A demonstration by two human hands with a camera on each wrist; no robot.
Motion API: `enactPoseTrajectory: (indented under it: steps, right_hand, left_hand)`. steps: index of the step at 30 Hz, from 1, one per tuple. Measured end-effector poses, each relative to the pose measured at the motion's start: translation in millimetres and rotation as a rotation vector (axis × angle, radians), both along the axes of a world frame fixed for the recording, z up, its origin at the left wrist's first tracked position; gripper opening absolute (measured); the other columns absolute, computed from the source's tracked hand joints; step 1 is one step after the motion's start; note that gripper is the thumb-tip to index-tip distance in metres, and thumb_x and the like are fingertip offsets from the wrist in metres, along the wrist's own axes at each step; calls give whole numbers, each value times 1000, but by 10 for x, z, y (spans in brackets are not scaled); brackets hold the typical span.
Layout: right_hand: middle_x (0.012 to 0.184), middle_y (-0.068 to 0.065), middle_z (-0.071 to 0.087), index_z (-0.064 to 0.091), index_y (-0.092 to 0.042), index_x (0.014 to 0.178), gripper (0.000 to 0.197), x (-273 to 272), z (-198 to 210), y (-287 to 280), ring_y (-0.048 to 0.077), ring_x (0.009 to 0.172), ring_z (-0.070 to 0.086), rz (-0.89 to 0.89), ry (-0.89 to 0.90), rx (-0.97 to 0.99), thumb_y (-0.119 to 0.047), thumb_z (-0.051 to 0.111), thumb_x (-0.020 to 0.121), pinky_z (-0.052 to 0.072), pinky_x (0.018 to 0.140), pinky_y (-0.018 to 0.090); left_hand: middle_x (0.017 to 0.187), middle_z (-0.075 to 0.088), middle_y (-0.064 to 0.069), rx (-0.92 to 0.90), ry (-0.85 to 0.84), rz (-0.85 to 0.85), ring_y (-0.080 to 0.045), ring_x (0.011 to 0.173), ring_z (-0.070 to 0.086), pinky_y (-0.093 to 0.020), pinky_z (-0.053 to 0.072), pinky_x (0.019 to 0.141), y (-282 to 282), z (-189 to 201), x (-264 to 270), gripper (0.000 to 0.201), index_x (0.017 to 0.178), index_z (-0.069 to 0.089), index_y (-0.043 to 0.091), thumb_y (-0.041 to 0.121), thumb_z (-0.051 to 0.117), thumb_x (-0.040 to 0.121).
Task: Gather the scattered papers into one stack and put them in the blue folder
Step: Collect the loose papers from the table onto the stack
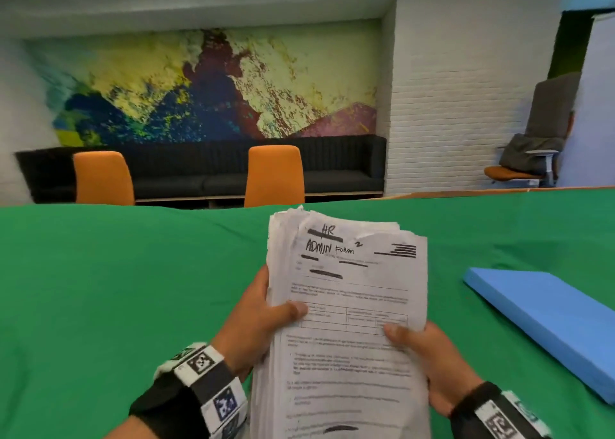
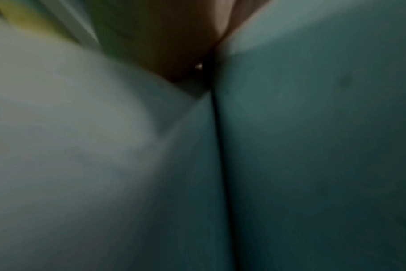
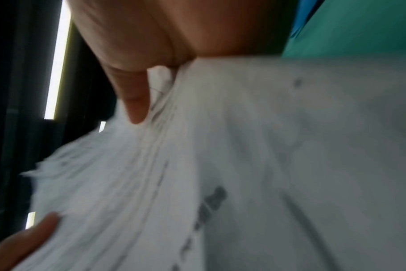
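A green cloth (image 1: 116, 289) covers the table from edge to edge. Beyond its far edge, at 11 and 12 o'clock, stand two orange chairs (image 1: 274, 175), with a long dark bench sofa (image 1: 332, 169) behind them under a large splashed-colour mural (image 1: 206, 86). A white brick wall (image 1: 459, 112) fills 1 o'clock, and a grey office chair (image 1: 539, 139) with an orange seat stands at 2 o'clock.

The stack of papers (image 1: 349, 305) is held up above the cloth at centre, its top sheet hand-marked "HR ADMIN FORM". The left hand (image 1: 256, 322) grips its left edge, thumb across the top sheet; the right hand (image 1: 432, 365) grips the lower right edge, thumb likewise on top. In the right wrist view the sheet edges fan out unevenly under the thumb. The left wrist view is dim and blurred.

The blue folder (image 1: 549, 322) lies closed on the cloth at 3 o'clock, apart from the stack, with nothing between them.
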State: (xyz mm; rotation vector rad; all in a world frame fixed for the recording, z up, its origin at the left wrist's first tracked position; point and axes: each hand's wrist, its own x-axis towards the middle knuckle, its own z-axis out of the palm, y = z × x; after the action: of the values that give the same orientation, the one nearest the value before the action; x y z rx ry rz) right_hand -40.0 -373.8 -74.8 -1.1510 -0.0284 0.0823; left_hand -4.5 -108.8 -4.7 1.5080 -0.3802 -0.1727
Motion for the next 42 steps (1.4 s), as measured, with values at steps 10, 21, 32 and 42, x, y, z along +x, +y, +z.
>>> enactPoseTrajectory:
  steps: [10, 21, 32, 42]
  right_hand:
    - [112, 18, 78, 75, -9, 110, 32, 147, 101, 805, 36, 100, 76, -111, -284, -177, -14, 82, 79, 63, 79, 39]
    - [103, -20, 75, 67, -24, 108, 31, 59, 200, 1141, 6, 95, 72, -189, -476, -523, -43, 64, 84, 60, 74, 20]
    - [109, 0, 77, 57, -20, 124, 55, 42, 249, 965, 21, 95, 76, -262, -478, -308, -23, 76, 72, 62, 70, 27]
    - [128, -19, 56, 32, -59, 147, 88, 66, 765, 840, 0, 118, 58, -446, -817, -924, -21, 81, 85, 50, 97, 31]
  left_hand:
    - [116, 74, 0, 139, -227, 215, -22, 104, 72, -46, 57, 92, 880, -161, -64, 50, 122, 58, 19, 13, 79, 78]
    - [111, 68, 15, 167, -312, 624, -8, 101, 67, -38, 56, 88, 800, -270, -102, 37, 116, 51, 34, 13, 67, 91]
    - [114, 71, 7, 30, -251, 428, -18, 98, 74, -50, 60, 83, 865, -343, -165, 79, 133, 40, 37, 27, 85, 70]
    - [139, 44, 14, 80, -645, 476, -7, 119, 60, -28, 58, 89, 1072, -88, -74, 112, 144, 18, 63, 43, 89, 59]
